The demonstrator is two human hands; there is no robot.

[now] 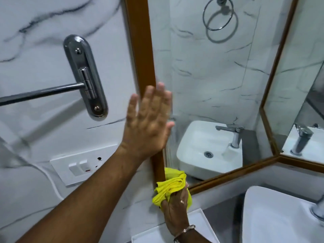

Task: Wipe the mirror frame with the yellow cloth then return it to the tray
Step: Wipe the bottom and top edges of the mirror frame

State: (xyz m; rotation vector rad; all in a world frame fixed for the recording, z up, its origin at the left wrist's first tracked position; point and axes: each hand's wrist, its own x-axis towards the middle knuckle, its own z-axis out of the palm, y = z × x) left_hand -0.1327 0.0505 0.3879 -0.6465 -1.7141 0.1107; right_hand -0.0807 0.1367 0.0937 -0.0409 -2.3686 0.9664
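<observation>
Left hand (pixel 149 120) is lying flat against the brown mirror frame (pixel 140 50), fingers spread and straight, palm to the wood, gripping nothing. The hand is a little blurred. Its forearm is crossing up from the lower left corner.

Right hand (pixel 175 207) is clamped on the yellow cloth (pixel 171 185), the cloth bunched in the fingers and pressing on the bottom left corner of the frame, where the upright strip is meeting the lower strip. A ring is showing on one finger and a bracelet (pixel 185 231) on the wrist.

White tray (pixel 201 218) is sitting on the counter directly below the right hand, partly hidden by the wrist. The cloth is above it, not in it.

Mirror glass (pixel 210 85) is reflecting a white basin, a tap and a marble wall. A chrome towel ring (pixel 218 14) is hanging at the top of the view. A second framed mirror panel (pixel 301 85) is angling off at the right.

Left of the frame, on the marble wall (pixel 43 50), a chrome towel bar bracket (pixel 85 76) is standing upright with its bar running off left. Below it, a white switch plate (pixel 84 165).

The real basin (pixel 280 216) is filling the lower right corner, just beside the tray.
</observation>
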